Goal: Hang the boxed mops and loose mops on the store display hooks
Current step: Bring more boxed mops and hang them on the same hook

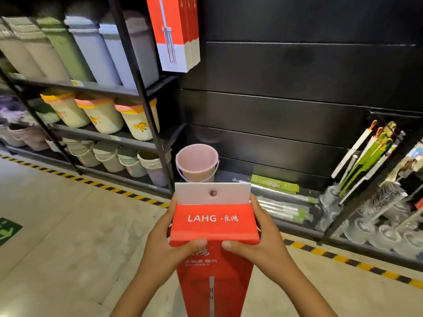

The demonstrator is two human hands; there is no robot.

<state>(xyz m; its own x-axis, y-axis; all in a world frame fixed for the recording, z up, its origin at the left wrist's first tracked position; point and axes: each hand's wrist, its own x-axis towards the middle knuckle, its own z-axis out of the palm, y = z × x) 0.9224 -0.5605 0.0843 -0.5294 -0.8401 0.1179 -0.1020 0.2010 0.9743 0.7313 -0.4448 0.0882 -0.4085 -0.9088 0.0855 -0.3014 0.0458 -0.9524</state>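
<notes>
one red box (pixel 215 223) with a mop printed on its front is held upright in two hands, its lower end running out of view at the bottom. the left hand (pixel 164 245) curls round the left edge with its thumb flat on the front, and the right hand (pixel 263 243) does the same on the right edge, so both sets of fingers (pixel 257 210) are closed firmly on the box. the two thumbs lie near each other without touching. just above the fingers stands one white tab (pixel 229 193) with a single metal-ringed hole (pixel 213 193). beyond the tab, further from the fingers, one pink bucket (pixel 196 163) stands low against the black wall panels (pixel 297 72). high above and a little left of the fingers hang three red-and-white boxes (pixel 176 30), packed face to face. well to the left of the left fingers a shelf rack (pixel 142 88) shows three tiers of bins, among them three cream bins (pixel 100 115) with yellow rims. to the right of the right fingers hangs a bunch of loose mops (pixel 366 156), too crowded to count, and one green pack (pixel 274 185) lies low between them and the bucket.
</notes>
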